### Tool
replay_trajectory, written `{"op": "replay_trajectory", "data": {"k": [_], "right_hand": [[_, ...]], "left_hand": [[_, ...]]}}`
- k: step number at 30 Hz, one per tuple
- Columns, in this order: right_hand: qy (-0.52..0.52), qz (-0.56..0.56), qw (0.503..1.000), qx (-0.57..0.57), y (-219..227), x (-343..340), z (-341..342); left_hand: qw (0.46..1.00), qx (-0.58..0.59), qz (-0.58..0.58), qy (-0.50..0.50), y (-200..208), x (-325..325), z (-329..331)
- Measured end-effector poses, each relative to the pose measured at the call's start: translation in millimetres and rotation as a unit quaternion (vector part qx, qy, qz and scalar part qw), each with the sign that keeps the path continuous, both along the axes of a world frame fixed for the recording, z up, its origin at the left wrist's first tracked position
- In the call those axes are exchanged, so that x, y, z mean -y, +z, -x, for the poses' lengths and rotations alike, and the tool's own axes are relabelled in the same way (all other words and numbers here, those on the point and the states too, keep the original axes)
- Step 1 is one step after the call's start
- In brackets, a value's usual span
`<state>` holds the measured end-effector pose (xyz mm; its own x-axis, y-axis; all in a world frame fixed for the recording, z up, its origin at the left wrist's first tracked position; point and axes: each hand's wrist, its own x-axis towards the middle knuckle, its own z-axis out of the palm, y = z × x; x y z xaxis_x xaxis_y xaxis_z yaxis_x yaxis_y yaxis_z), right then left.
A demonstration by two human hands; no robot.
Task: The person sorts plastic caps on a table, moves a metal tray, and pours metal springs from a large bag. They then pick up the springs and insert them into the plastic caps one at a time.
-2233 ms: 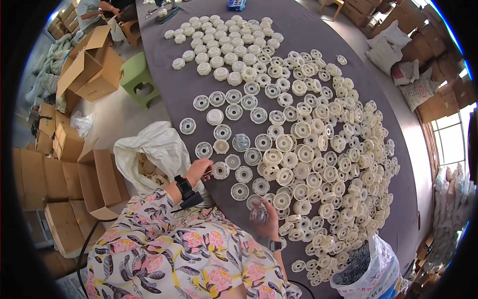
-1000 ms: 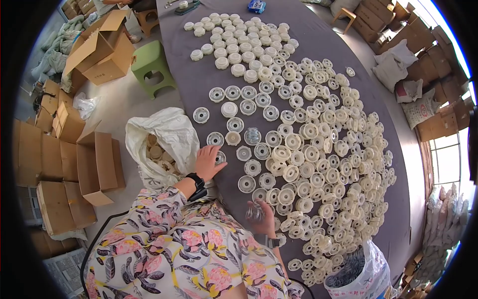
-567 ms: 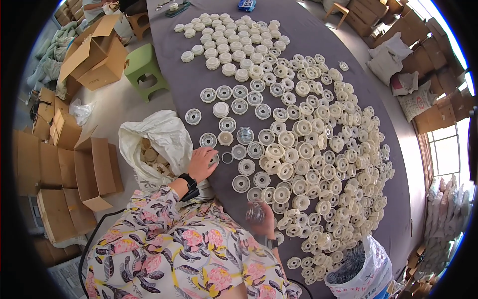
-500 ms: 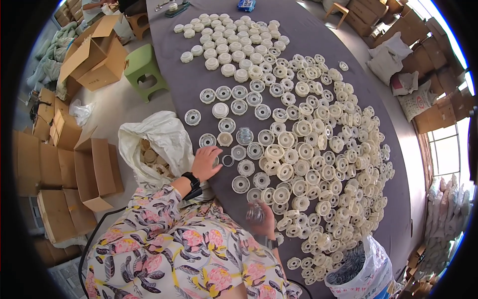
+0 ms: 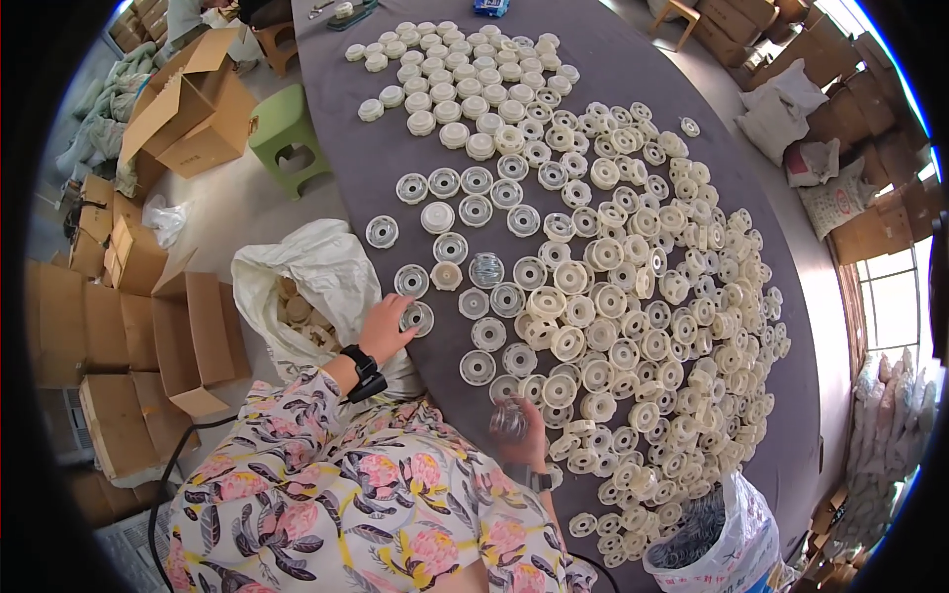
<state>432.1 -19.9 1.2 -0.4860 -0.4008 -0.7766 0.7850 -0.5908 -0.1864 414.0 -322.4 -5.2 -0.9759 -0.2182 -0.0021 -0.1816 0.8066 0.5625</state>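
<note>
My left hand (image 5: pixel 384 328), with a black watch on its wrist, is at the left edge of the table. Its fingers and thumb are closed around the rim of a round whitish plastic part with a shiny ring (image 5: pixel 419 318). Lower down, my right hand (image 5: pixel 531 435) holds a bundle of thin metal rings (image 5: pixel 508 421), somewhat blurred. Beyond my left hand lie similar round parts with rings (image 5: pixel 411 281) and a cream-coloured disc (image 5: pixel 446 276). A small stack of metal rings (image 5: pixel 485 269) rests among them.
Many loose cream plastic parts (image 5: pixel 598 376) cover the table's right side; white capped pieces (image 5: pixel 448 109) stand at the far end. A plastic bag of metal rings (image 5: pixel 743 553) is at lower right. Left of the table are a white sack (image 5: pixel 341 259), a green stool (image 5: pixel 287 138) and cardboard boxes (image 5: pixel 203 336).
My left hand has shifted slightly left and down, uncovering the round part under its fingers. The loose ring beside it is gone from the bare table. My right hand has hardly moved.
</note>
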Motion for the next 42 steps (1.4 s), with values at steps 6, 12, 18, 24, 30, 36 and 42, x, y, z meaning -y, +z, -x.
{"op": "replay_trajectory", "data": {"k": [6, 12, 18, 24, 30, 36, 42], "right_hand": [[0.015, -0.004, 1.000, 0.002, -0.4, 3.8, 2.0], [-0.030, 0.036, 0.998, 0.035, -6.1, -10.0, 0.2], [-0.043, 0.059, 0.997, -0.006, -0.1, -12.8, -0.1], [-0.091, 0.078, 0.993, 0.012, -6.2, -23.5, -5.7], [-0.059, 0.110, 0.986, -0.111, -0.4, -24.7, 1.8], [0.000, -0.025, 0.985, -0.173, 13.5, -10.8, 14.9], [0.010, 0.070, 0.981, -0.181, 19.5, -24.7, 15.7]], "left_hand": [[0.998, 0.008, -0.051, -0.028, -12.1, -4.8, 11.0], [0.997, -0.052, 0.040, -0.049, 5.5, -23.6, 28.0], [0.971, -0.128, 0.053, -0.196, 0.8, -79.9, 92.4], [0.967, -0.121, 0.033, -0.220, -15.8, -83.8, 109.8], [0.925, 0.044, -0.204, -0.319, 30.7, -115.2, 84.1], [0.814, 0.236, -0.382, -0.370, 45.8, -138.0, 56.1], [0.744, 0.300, -0.535, -0.265, 37.0, -130.2, 64.2]]}}
